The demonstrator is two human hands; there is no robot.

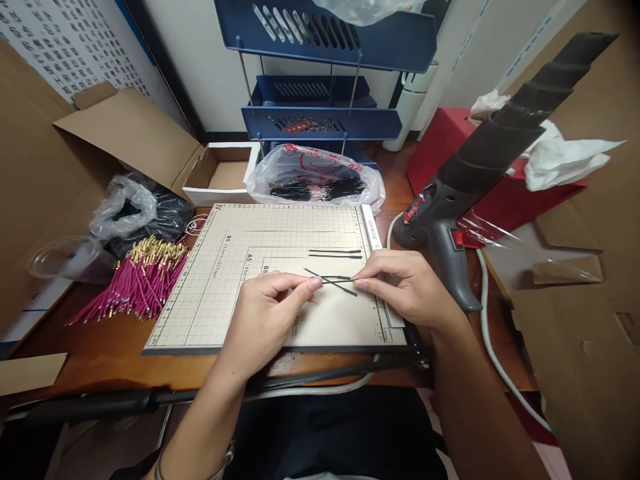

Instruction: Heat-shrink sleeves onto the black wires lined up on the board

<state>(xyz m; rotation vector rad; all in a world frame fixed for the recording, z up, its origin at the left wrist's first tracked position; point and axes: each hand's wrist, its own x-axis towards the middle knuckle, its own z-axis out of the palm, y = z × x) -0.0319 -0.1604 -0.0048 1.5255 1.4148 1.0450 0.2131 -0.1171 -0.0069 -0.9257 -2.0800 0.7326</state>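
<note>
A short black wire [336,283] stretches between my two hands above the cutter board [210,320]. My left hand [273,313] pinches its left end between thumb and forefinger. The right end is pinched by my right hand [403,283]. Under and beside it lie more black wires [349,291], at least one of them crossing at a slant. Farther back on the board, two black wires [335,252] rest side by side, each with a thicker right end. Where the wires overlap near my fingertips, details are hard to make out.
A bundle of magenta wires with gold ends [145,283] lies left of the board. Behind it stands a plastic bag of black wires [320,190]. A heat gun [450,220] leans at right by a red tissue box [440,143]. The cutter's long arm [150,400] runs along the front.
</note>
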